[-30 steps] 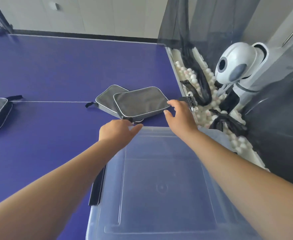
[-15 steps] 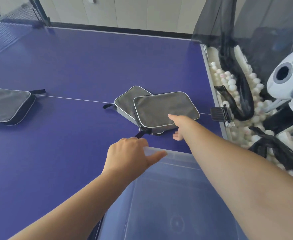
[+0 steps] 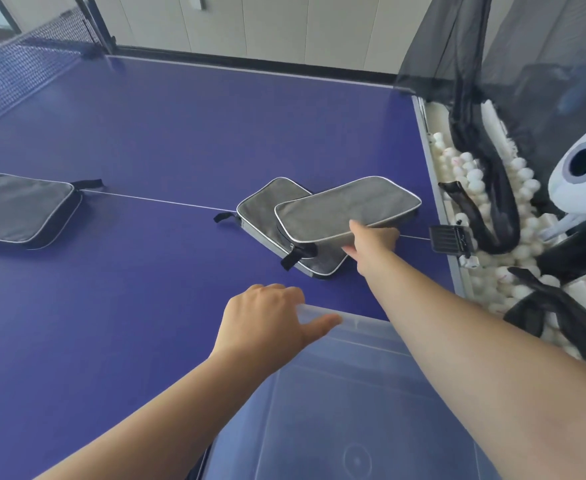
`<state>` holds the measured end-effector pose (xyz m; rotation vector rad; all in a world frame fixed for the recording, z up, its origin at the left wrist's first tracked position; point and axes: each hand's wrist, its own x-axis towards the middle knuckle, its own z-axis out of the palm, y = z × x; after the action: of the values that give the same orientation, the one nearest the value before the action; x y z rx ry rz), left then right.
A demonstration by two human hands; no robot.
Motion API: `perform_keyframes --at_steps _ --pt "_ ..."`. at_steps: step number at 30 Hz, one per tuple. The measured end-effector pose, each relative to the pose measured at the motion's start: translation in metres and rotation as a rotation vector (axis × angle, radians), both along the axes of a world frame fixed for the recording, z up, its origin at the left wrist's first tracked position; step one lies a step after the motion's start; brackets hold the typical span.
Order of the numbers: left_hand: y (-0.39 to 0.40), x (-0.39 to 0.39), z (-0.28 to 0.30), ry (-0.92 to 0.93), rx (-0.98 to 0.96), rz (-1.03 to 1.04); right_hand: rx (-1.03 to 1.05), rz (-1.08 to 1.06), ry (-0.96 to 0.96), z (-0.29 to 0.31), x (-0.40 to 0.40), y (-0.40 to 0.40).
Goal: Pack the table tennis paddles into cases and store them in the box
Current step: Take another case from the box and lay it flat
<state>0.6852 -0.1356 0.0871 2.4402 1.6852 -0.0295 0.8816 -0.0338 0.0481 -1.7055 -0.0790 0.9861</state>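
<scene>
Top case lies just beyond the box, long axis running left-right, stacked askew on a 2nd case. Right hand is nearer, pinching its near edge w/ thumb on top. Left hand rests open on the box's far rim. Cases: flat grey fabric, pale piping, rounded corners; box: clear, smooth plastic. 3rd case sits far left on the counter.

Pale panelled wall, dark baseboard, black netting

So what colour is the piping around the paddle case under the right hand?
Silver-white piping on a grey paddle case, head view.
</scene>
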Motion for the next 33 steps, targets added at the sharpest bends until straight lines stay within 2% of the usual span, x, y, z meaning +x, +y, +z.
perform_keyframes --at_steps 7,9,11,14,17,20,26,33 --pt "-0.003 0.0 0.007 -0.025 -0.022 0.004 0.183 0.229 -0.411 0.027 -0.025 -0.027" --pt "-0.003 0.0 0.009 -0.042 -0.028 0.005 0.228 0.273 -0.458 0.034 -0.031 -0.036" --pt "-0.005 -0.001 0.01 -0.075 -0.051 -0.002 0.255 0.282 -0.479 0.047 -0.037 -0.047" --pt "-0.01 -0.008 0.015 -0.225 -0.057 -0.001 0.333 0.272 -0.508 0.066 -0.044 -0.061" --pt "-0.021 -0.031 0.024 -0.375 0.056 -0.015 0.385 0.238 -0.508 0.087 -0.052 -0.073" --pt "-0.028 -0.067 0.038 -0.493 0.192 -0.024 0.433 0.215 -0.516 0.107 -0.072 -0.082" --pt "-0.02 -0.168 0.064 -0.632 0.284 0.091 0.436 0.265 -0.472 0.125 -0.143 -0.095" --pt "0.022 -0.31 0.073 -0.662 0.114 0.227 0.409 0.36 -0.427 0.123 -0.256 -0.115"
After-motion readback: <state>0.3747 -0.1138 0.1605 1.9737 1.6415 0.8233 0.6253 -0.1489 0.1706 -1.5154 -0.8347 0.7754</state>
